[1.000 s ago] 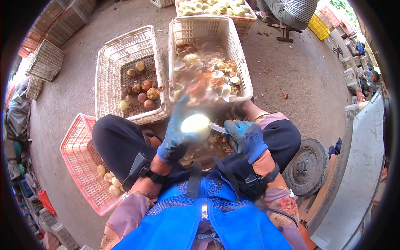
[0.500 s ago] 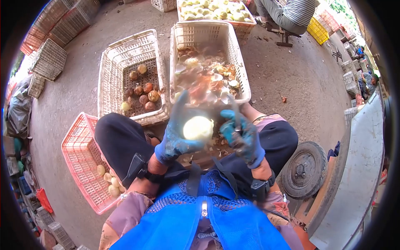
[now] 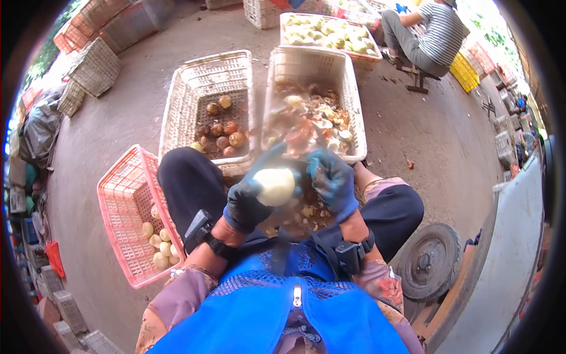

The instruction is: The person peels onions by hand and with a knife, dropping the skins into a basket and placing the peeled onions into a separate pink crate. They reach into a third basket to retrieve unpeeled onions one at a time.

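My left hand [image 3: 247, 197], in a blue work glove, is closed around a peeled white onion [image 3: 275, 187] above my lap. Close to the onion's right side, my right hand [image 3: 333, 180], also gloved, has its fingers curled round what looks like a small knife, its thin blade blurred and mostly hidden. Just beyond my hands a white crate [image 3: 359, 127] contains onion skins and scraps [image 3: 318, 121]. To its left, another white crate [image 3: 168, 121] holds several unpeeled brown onions [image 3: 230, 133]. Peeled onions [image 3: 160, 245] lie in a pink crate [image 3: 118, 206] beside my left knee.
A crate full of peeled onions [image 3: 330, 32] stands behind the scraps crate. A person [image 3: 433, 35] sits on a low stool at the upper right. A wheel [image 3: 430, 259] and a metal sheet [image 3: 492, 248] are at my right. Stacked crates [image 3: 97, 65] stand at the upper left.
The camera view has shifted, so the crates appear farther right. My left hand has turned, with its back now more toward me, and the onion has turned with it. My right hand has moved closer.
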`<action>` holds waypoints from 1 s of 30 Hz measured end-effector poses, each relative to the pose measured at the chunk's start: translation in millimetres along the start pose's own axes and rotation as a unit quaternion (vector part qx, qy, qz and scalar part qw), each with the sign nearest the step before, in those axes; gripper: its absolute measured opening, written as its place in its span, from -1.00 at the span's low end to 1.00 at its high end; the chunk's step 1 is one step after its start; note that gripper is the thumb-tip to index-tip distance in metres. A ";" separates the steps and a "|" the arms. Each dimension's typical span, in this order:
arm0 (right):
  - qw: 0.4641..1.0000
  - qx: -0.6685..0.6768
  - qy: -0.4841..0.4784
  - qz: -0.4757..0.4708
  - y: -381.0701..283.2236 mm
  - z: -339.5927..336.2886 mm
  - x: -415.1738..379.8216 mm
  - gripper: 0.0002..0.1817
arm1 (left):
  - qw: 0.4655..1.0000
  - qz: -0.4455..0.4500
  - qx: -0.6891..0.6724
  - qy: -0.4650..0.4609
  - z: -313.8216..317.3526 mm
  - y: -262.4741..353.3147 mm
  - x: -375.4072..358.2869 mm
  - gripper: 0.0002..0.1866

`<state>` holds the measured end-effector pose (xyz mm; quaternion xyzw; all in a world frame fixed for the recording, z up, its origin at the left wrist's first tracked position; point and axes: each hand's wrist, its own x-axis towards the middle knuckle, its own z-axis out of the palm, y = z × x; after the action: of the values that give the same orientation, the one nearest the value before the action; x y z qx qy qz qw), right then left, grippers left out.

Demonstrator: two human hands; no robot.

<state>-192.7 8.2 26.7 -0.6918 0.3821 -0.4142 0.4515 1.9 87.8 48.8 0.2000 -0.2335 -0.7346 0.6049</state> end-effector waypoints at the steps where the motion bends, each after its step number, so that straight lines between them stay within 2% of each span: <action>1: 1.000 0.005 -0.006 -0.007 -1.6 3.7 -3.1 -0.79 | 0.993 -0.001 0.107 0.040 -5.3 0.7 -2.6 0.22; 2: 0.984 0.168 -0.057 0.020 -4.8 5.0 -7.7 -0.78 | 0.974 -0.004 0.211 0.082 -11.1 -0.6 -5.4 0.19; 3: 0.939 0.325 -0.106 0.049 -16.5 5.6 -9.1 -0.76 | 0.942 -0.009 0.311 0.123 -16.1 -2.5 -8.7 0.17; 4: 0.944 0.284 -0.154 0.076 -33.2 4.1 -9.8 -0.73 | 0.978 0.006 0.186 0.096 -20.0 -4.6 -12.9 0.13; 5: 0.943 0.285 -0.156 0.077 -37.2 6.4 -9.5 -0.73 | 0.978 0.006 0.186 0.099 -25.8 -5.2 -17.0 0.13; 6: 0.976 0.139 -0.171 0.002 -40.0 9.4 -6.1 -0.74 | 0.948 0.006 0.311 0.074 -32.6 -4.2 -20.9 0.11; 7: 0.981 -0.013 -0.181 -0.074 -41.5 11.3 -3.5 -0.75 | 0.902 0.007 0.430 0.046 -38.4 -3.8 -23.7 0.09; 8: 0.971 -0.104 -0.167 -0.139 -41.9 12.4 -2.4 -0.77 | 0.889 0.024 0.456 0.026 -42.3 -3.5 -24.9 0.02; 12: 0.963 -0.084 -0.242 -0.082 -45.1 15.2 -10.2 -0.82 | 0.895 0.004 0.443 0.053 -27.8 -3.9 -36.4 -0.05; 14: 0.969 0.069 -0.233 0.040 -54.3 17.6 -16.4 -0.84 | 0.850 0.103 0.515 0.048 -53.3 -21.5 -37.3 -0.09; 15: 0.969 0.069 -0.233 0.038 -54.8 17.8 -17.7 -0.84 | 0.849 0.104 0.516 0.048 -51.1 -20.4 -39.0 -0.09; 17: 0.970 -0.033 -0.241 0.010 -56.1 19.2 -19.5 -0.85 | 0.827 0.100 0.551 0.051 -44.9 -15.3 -44.0 -0.10; 18: 0.970 -0.033 -0.242 0.007 -61.7 21.6 -21.0 -0.85 | 0.826 0.103 0.552 0.052 -38.8 -11.7 -46.8 -0.10; 20: 0.958 -0.209 -0.190 -0.057 -75.2 25.9 -26.5 -0.86 | 0.882 0.040 0.465 0.061 -27.0 -6.7 -49.4 -0.10; 21: 0.957 -0.210 -0.190 -0.058 -73.3 27.3 -27.9 -0.86 | 0.883 0.041 0.464 0.060 -27.4 -5.9 -48.4 -0.10; 23: 0.950 -0.272 -0.120 -0.100 -59.5 33.4 -31.0 -0.87 | 0.842 0.102 0.526 0.061 -30.2 -4.5 -47.3 -0.11; 24: 0.948 -0.274 -0.125 -0.102 -49.6 34.2 -31.2 -0.87 | 0.843 0.105 0.523 0.064 -27.3 -1.9 -46.9 -0.11; 26: 0.951 -0.295 -0.023 -0.086 -17.6 29.9 -30.6 -0.85 | 0.892 0.081 0.426 0.127 -17.6 3.5 -49.2 -0.11; 27: 0.964 -0.260 -0.044 -0.025 8.2 23.0 -27.9 -0.80 | 0.878 0.155 0.431 0.136 -21.2 1.7 -52.0 -0.21; 28: 0.989 -0.127 -0.044 0.056 53.7 17.9 -29.3 -0.61 | 0.867 0.164 0.442 0.161 -17.1 13.3 -55.4 -0.21; 29: 0.996 -0.047 -0.066 0.041 57.2 13.0 -31.2 -0.43 | 0.780 0.295 0.525 0.169 -8.1 26.8 -61.2 -0.38; 30: 0.991 0.129 -0.006 0.026 67.9 21.8 -33.1 -0.40 | 0.672 0.410 0.594 0.166 -6.1 36.2 -71.8 -0.53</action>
<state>-195.3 24.4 -50.2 -0.6203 0.3404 -0.4439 0.5499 47.7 151.9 65.8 0.5200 -0.5744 -0.0736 0.6278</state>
